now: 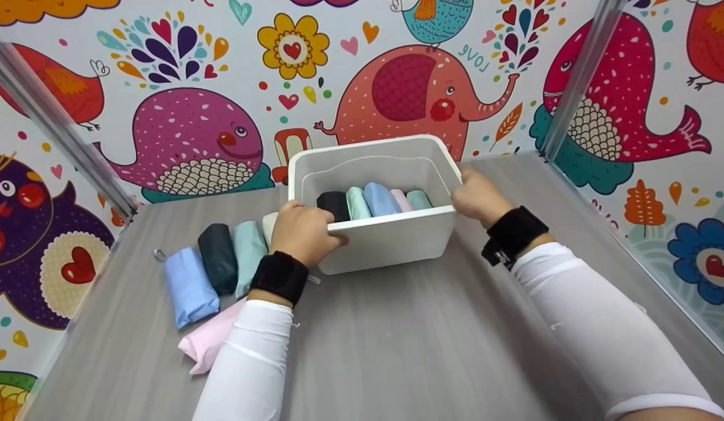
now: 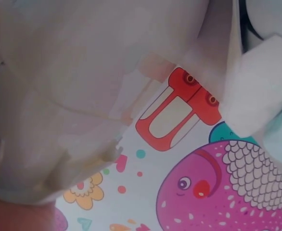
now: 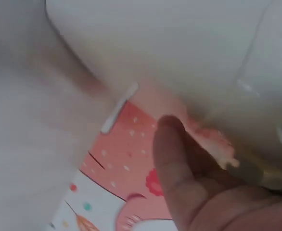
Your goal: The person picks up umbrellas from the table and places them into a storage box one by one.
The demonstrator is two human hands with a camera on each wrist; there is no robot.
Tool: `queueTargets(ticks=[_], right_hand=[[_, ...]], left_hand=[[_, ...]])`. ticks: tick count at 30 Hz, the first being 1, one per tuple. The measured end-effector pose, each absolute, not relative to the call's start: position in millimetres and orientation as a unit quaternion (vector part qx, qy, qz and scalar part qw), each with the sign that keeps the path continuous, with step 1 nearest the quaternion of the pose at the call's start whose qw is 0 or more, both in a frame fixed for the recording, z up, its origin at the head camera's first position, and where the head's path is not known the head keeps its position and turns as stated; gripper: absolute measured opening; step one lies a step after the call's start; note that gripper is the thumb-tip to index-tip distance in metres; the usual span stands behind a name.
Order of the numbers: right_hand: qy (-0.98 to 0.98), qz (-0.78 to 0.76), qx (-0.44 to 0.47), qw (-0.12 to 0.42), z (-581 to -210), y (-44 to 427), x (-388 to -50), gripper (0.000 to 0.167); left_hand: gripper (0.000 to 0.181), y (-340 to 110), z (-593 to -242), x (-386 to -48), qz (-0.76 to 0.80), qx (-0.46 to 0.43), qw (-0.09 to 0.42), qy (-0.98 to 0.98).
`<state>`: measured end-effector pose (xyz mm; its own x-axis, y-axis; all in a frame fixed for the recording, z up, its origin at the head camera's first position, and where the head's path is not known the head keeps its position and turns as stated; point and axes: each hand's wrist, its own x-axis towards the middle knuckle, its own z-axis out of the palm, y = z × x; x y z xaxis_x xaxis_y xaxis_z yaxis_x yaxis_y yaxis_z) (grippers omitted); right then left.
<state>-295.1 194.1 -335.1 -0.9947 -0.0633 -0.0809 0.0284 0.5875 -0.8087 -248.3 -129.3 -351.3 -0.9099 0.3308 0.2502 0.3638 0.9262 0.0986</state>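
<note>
Between the two hands was a white bin, its mouth upward. The left hand gripped its rim at the near left corner, thumb over the near edge; the right hand gripped the rim at the opposite end. Inside, running from the left hand towards the right, were a black bundle, a mint bundle, a blue bundle, a pink bundle and a teal bundle.

Just left of the left hand, and partly hidden by it, lay a cream bundle. Farther left came a pale green roll, a dark roll and a blue roll. A pink roll lay nearer the person, partly behind the left sleeve. Black bands circled both wrists. Below the hands spread a grey tabletop; beyond them rose a wall printed with an elephant.
</note>
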Motion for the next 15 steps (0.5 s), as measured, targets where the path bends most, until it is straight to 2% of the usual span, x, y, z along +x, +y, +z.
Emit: queueTargets(ticks=[4,15], right_hand=[[0.871,-0.487,0.037,0.055,-340.3,192.8,-294.8,0.059],[0.837,-0.534,0.06,0.108,-340.9,192.2,-295.7,0.05]], left_hand=[[0.037,-130.6,-351.8,-247.7,-0.076,-0.184,0.119,-0.973],[0.027,-133.7,-359.0,-247.0,-0.163,-0.176,0.15,-0.959]])
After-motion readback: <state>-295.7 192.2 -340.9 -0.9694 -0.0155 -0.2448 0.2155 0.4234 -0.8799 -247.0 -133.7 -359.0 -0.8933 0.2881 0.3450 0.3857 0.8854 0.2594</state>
